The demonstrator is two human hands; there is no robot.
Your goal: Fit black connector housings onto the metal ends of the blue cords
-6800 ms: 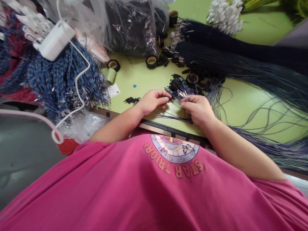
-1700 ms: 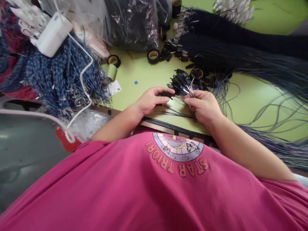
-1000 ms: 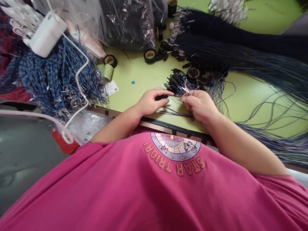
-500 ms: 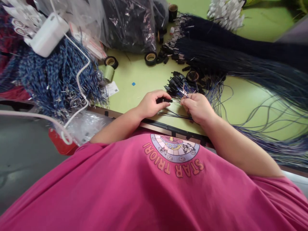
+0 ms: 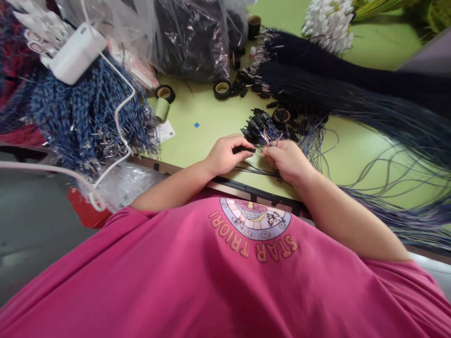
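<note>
My left hand (image 5: 225, 154) is closed on a small black connector (image 5: 248, 150), pinched between thumb and fingers with its end pointing right. Just to the right, my right hand (image 5: 287, 159) pinches a thin wire (image 5: 260, 149) whose tip runs toward the connector. Whether the wire enters the connector is too small to tell. Behind both hands lies a pile of black connectors (image 5: 258, 123) with thin blue and dark wires. More dark wires (image 5: 257, 169) pass beneath my hands along the table's front edge.
Rolls of black tape (image 5: 221, 89) and a green roll (image 5: 161, 109) lie on the green table (image 5: 190, 141). Twisted blue wires (image 5: 81, 108) with a white device (image 5: 75, 54) on them are at left. A long dark cable bundle (image 5: 334, 75) stretches right; a plastic bag (image 5: 190, 42) stands behind.
The black connector in my left hand has shifted slightly right and shows more beyond the fingertips. My right hand keeps its pinch almost in place. The view has shifted slightly.
</note>
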